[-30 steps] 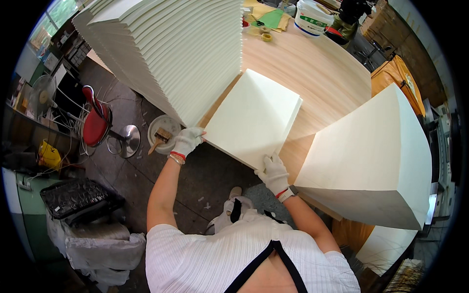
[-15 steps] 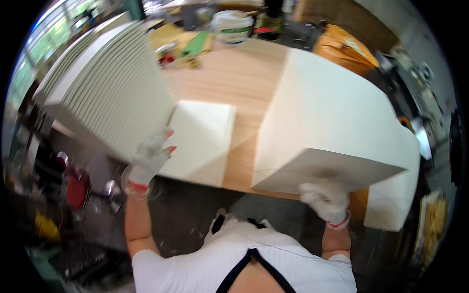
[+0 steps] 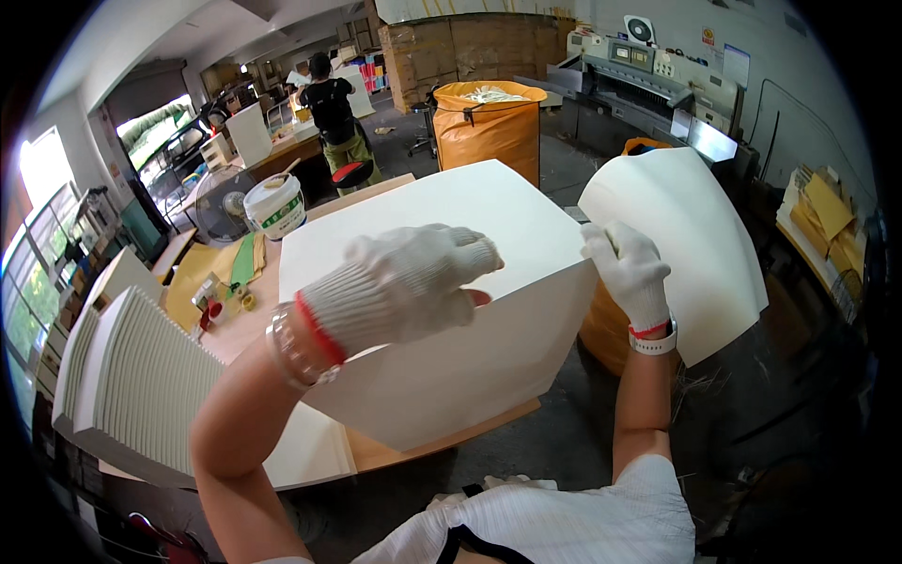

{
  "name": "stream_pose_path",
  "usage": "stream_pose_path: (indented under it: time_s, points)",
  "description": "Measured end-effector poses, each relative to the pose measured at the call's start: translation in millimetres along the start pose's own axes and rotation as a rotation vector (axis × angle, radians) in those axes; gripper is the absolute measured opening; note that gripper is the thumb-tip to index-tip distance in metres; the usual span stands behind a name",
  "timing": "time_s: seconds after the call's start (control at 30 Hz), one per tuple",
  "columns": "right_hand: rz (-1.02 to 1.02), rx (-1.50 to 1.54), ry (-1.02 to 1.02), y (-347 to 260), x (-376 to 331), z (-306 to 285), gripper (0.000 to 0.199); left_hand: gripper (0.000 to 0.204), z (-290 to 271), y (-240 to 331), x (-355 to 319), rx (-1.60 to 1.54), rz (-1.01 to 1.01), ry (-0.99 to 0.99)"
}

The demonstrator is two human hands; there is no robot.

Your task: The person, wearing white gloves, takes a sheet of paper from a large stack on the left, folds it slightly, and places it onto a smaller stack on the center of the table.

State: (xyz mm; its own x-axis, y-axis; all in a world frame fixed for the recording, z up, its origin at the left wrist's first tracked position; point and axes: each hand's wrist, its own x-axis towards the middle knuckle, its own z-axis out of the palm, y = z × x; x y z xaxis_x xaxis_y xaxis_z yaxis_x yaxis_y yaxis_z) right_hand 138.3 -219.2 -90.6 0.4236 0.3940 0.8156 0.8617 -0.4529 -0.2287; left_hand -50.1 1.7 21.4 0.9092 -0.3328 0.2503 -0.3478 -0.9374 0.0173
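Observation:
A large white sheet, like paper or thin card, stands with its near part hanging down over the table's front. Its upper right corner is pinched in my right hand, the gloved fingers closed. My left hand, also in a white knitted glove, is over the upper edge of that sheet with its fingers stretched out and thumb apart; whether it touches cannot be told. Behind lies another broad white surface. Right of my right hand a curved white sheet droops over the side.
On the left leans a thick stack of white boards. A white bucket, tape rolls and a green strip are on the wooden table. Beyond are an orange sack, a co-worker and a large machine.
The view has tilted up toward the room. My left hand has gone from beside the stack rightward to over the sheet. My right hand has risen with the sheet's edge.

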Motion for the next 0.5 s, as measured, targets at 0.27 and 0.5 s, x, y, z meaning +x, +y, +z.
stream_pose_path:
  time_s: [0.27, 0.5]
  points:
    - [-0.379, 0.271, 0.31, -12.8, 52.3, 26.3, 0.015, 0.013, 44.8, -13.0, 59.3, -0.026, 0.013, 0.022]
    - [-0.282, 0.233, 0.366, -8.6, 43.5, 34.7, 0.014, 0.009, 48.3, -11.5, 50.7, -0.384, -0.161, 0.071]
